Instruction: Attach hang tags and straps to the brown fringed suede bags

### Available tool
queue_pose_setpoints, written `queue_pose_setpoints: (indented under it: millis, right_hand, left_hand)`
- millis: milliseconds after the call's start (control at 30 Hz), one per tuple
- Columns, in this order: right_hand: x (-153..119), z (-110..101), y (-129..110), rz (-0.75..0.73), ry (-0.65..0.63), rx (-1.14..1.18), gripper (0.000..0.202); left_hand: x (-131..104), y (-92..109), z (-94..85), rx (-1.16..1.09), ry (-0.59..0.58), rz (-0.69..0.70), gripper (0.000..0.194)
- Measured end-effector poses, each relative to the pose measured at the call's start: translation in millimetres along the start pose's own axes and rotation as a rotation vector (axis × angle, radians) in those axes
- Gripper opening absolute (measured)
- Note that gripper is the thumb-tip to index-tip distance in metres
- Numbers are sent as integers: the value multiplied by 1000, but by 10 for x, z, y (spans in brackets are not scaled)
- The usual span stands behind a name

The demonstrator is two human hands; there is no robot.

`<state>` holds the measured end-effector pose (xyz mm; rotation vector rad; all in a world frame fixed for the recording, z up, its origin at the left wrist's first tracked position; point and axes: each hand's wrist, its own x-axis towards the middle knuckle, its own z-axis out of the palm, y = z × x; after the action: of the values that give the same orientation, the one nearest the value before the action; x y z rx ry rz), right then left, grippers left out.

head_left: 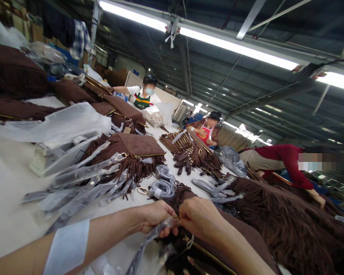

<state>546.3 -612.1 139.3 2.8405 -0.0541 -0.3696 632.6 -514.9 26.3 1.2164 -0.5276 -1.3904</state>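
My left hand (pixel 157 218) is closed around the end of a strap (pixel 143 244) covered in clear plastic, which trails down toward the bottom of the view. Against it, my right hand (pixel 200 214) is closed too, pinching at the same strap end; what sits between its fingertips is mostly hidden. Under both hands lies a brown fringed bag (pixel 240 233) with a gold zipper, and a small loop of cord hangs by it. Just beyond my hands rest a coiled wrapped strap (pixel 162 189) and a gold clasp (pixel 142 190).
Another fringed bag (pixel 140 144) lies on the white table (pixel 5 160) with several wrapped straps. Behind it is a pile of zippered bags (pixel 189 147). A large fringed stack (pixel 281 214) is at right. Plastic covers a white box (pixel 54 154). Several people work around the table.
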Motion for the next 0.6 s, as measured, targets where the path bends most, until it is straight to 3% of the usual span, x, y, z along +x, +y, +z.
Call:
queue_pose_setpoints:
  millis: [300,600]
  right_hand:
    - [-27,-1,3,5,7,5,21]
    - [-34,39,-3,11,5,38,22]
  left_hand:
    - [-66,26,39,28,-29,34,12]
    - [17,-74,20,80,-33,84,14]
